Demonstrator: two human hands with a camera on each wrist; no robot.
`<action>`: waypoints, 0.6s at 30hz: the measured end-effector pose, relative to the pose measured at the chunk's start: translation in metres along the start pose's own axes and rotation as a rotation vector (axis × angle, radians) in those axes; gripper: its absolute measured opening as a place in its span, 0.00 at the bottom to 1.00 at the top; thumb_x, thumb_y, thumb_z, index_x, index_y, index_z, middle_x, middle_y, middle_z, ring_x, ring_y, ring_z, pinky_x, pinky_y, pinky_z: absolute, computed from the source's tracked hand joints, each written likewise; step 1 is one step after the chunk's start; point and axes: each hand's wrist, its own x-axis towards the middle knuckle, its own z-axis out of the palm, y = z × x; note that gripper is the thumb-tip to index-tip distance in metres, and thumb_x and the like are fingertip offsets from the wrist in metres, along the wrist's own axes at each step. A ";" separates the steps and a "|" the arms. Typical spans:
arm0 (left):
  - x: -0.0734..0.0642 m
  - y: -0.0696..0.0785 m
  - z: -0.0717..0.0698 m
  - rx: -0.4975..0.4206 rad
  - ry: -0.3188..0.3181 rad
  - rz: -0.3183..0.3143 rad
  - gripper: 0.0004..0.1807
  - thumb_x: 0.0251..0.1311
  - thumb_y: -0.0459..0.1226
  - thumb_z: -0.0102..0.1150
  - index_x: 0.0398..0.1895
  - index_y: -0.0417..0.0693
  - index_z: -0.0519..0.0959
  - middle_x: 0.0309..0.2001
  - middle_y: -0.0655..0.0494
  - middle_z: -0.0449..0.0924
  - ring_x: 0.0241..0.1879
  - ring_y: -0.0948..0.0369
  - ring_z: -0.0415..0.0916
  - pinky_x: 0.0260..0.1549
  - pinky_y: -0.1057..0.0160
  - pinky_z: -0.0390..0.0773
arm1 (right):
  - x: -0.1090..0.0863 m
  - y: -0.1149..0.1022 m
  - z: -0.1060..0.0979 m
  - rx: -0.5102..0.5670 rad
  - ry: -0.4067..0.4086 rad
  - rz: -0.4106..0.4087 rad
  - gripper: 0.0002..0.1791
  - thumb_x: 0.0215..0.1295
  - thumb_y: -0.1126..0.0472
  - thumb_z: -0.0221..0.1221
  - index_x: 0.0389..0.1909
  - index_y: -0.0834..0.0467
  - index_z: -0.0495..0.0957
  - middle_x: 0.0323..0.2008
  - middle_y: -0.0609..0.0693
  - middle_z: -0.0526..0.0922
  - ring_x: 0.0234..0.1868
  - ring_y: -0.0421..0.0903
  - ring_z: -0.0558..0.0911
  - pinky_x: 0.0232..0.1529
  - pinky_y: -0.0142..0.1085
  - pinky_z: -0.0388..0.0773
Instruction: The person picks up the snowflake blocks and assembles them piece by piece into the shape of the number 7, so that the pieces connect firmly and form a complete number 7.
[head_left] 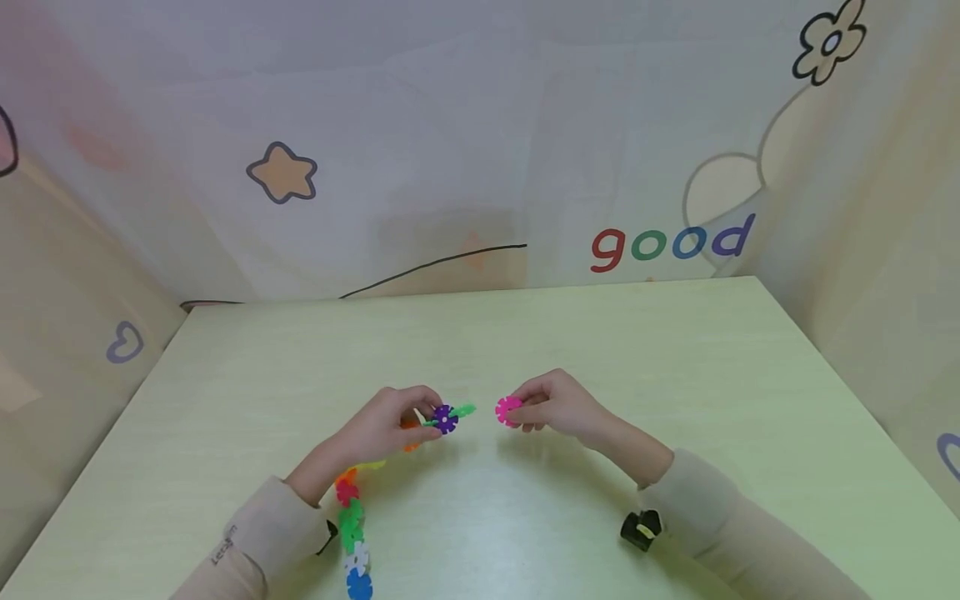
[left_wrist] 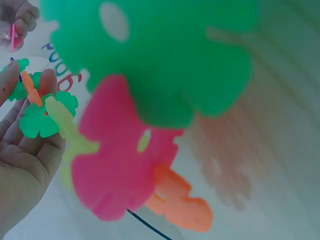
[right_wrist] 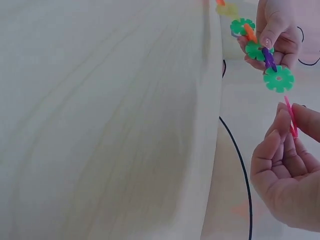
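A chain of notched plastic discs in several colours runs from my left hand (head_left: 397, 421) down toward the near edge of the table. My left fingers and thumb pinch it near its far end, by a purple disc (head_left: 446, 419) with a green disc (head_left: 465, 411) slotted on beyond it. Facing that end across a small gap, my right hand (head_left: 558, 406) pinches a single pink disc (head_left: 507, 410) between thumb and fingers. In the right wrist view the pink disc (right_wrist: 291, 117) is edge-on, just below the chain's green end disc (right_wrist: 278, 79).
The pale table (head_left: 637, 350) lies under both hands. The chain's tail with a blue disc (head_left: 360, 584) lies by the left sleeve. A printed curtain (head_left: 450, 125) stands behind and at both sides. A black wrist device (head_left: 641, 530) sits at the right cuff.
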 end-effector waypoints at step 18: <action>0.005 0.006 0.008 0.040 -0.012 0.039 0.14 0.54 0.37 0.62 0.43 0.43 0.76 0.37 0.56 0.82 0.33 0.65 0.77 0.34 0.70 0.75 | 0.000 -0.006 0.010 0.102 0.063 0.020 0.14 0.56 0.67 0.62 0.43 0.69 0.78 0.30 0.56 0.84 0.29 0.53 0.82 0.33 0.38 0.79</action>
